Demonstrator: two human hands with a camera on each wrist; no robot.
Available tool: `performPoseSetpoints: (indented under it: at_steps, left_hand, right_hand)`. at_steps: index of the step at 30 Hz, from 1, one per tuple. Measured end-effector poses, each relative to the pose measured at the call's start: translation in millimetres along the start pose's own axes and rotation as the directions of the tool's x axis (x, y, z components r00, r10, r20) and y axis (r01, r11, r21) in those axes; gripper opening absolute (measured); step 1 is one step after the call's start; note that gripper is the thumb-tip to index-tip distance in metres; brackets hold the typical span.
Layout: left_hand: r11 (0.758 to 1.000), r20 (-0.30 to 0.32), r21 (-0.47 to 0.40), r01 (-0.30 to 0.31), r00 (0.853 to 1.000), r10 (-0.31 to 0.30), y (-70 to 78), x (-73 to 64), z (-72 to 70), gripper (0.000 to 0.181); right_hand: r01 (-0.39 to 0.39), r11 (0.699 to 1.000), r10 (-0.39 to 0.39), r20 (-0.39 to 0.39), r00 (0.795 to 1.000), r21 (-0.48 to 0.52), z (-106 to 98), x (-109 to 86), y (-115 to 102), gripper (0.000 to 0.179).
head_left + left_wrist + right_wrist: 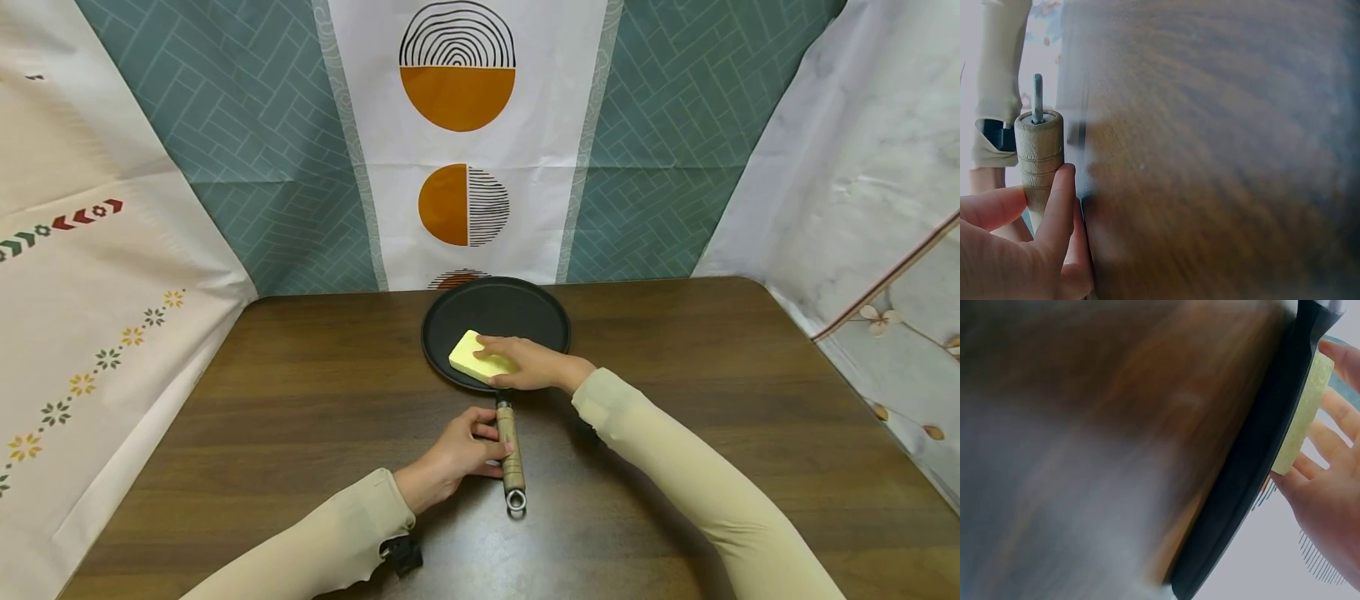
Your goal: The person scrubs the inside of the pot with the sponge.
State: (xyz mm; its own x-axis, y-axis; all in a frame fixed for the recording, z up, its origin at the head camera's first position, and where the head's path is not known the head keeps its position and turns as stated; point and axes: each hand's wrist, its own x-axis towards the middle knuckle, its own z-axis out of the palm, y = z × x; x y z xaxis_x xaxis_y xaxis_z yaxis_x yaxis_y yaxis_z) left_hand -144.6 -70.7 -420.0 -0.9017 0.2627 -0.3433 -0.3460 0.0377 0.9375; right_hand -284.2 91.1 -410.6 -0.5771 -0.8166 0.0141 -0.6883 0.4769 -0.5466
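A black flat frying pan [498, 312] lies on the table, its wooden handle [510, 450] toward me. My left hand [457, 454] pinches that handle between thumb and fingers; the left wrist view shows the grip close to the handle's ring end [1037, 97]. On the pan's near part sits a yellow sponge [467, 354]. My right hand [528, 362] holds the sponge from above, thumb on one side and fingers on the other. From the right wrist, the sponge [1304, 415] lies flat against the pan [1241, 462], with the hand [1335, 481] over it.
The brown wooden table [322, 400] spreads to both sides of the pan. Its back edge meets a patterned cloth backdrop [480, 150] just behind the pan. Light patterned cloths hang at the left [97, 333] and right [862, 208].
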Motion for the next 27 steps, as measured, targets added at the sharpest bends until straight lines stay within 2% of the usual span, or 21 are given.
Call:
performPoseSetpoints:
  at_steps: [19, 27]
  left_hand:
    - [1.0, -0.004, 0.001, 0.0, 1.0, 0.0, 1.3, -0.5, 0.8, 0.056]
    - [1.0, 0.003, 0.002, -0.005, 1.0, 0.005, 0.6, -0.6, 1.1, 0.058]
  right_hand:
    - [-0.013, 1.0, 0.013, 0.008, 1.0, -0.016, 6, 18.5, -12, 0.051]
    - [-0.074, 0.996, 0.075, 0.007, 0.997, -0.041, 9, 24.2, -21, 0.05]
